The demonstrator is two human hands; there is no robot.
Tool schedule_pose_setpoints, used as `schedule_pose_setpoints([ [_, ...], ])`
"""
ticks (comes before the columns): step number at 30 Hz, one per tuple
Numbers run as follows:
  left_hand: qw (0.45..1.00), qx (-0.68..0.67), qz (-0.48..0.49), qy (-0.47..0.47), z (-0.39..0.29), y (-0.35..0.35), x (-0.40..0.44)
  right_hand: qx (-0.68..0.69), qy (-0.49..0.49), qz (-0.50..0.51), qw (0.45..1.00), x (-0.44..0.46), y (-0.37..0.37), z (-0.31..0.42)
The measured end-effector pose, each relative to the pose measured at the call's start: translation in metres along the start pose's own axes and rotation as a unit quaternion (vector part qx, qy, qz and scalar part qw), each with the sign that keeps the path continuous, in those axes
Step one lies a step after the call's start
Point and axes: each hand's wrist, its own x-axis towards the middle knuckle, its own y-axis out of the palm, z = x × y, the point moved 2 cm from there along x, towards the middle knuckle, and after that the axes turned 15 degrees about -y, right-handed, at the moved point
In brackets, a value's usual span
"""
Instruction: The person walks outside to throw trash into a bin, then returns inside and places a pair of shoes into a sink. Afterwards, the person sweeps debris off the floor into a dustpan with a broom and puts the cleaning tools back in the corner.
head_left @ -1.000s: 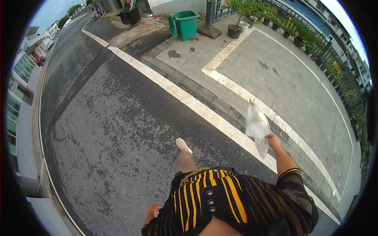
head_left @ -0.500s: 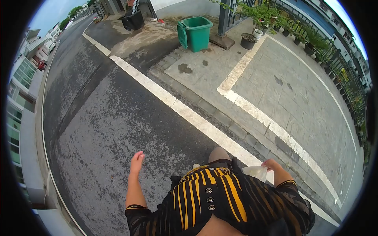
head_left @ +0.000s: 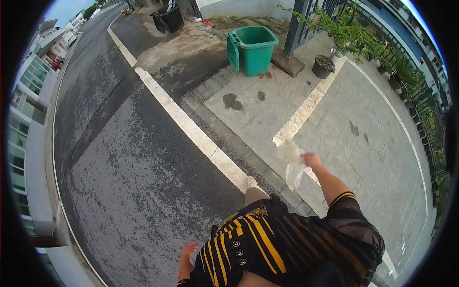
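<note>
My right hand [head_left: 311, 160] is closed round part of a thin, translucent white plastic bag [head_left: 294, 173]. The bag hangs over the paving, with a loose part spread to the left of my fingers. Low beside my striped top, my left hand [head_left: 190, 248] hangs over the asphalt with its fingers loosely apart and nothing visible in it. Ahead, a green wheelie bin [head_left: 258, 55] stands upright on the paved edge, its lid [head_left: 233, 51] swung back and hanging down the left side. Both hands are well apart from the bin.
A white line [head_left: 191, 131] and a row of kerb bricks [head_left: 248, 155] run between asphalt and paving. Right of the bin stand a grey metal post [head_left: 294, 36] and a potted plant [head_left: 323, 66]. A black bin [head_left: 168, 20] is farther off at the left.
My right hand has swung forward and up with the plastic bag, while my left hand has dropped back toward my body. The green bin now looks slightly nearer.
</note>
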Motion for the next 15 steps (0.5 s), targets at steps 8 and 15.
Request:
schedule_pose_setpoints([
  [8,0.985,-0.105,-0.137,-0.002,-0.110,0.024,-0.026,0.162,-0.243,-0.152,0.944,0.297,-0.035,0.358],
  [15,0.978,-0.141,-0.149,0.045,-0.102,0.032,-0.026,0.017,-0.121,0.119,0.985,0.293,0.121,0.250],
])
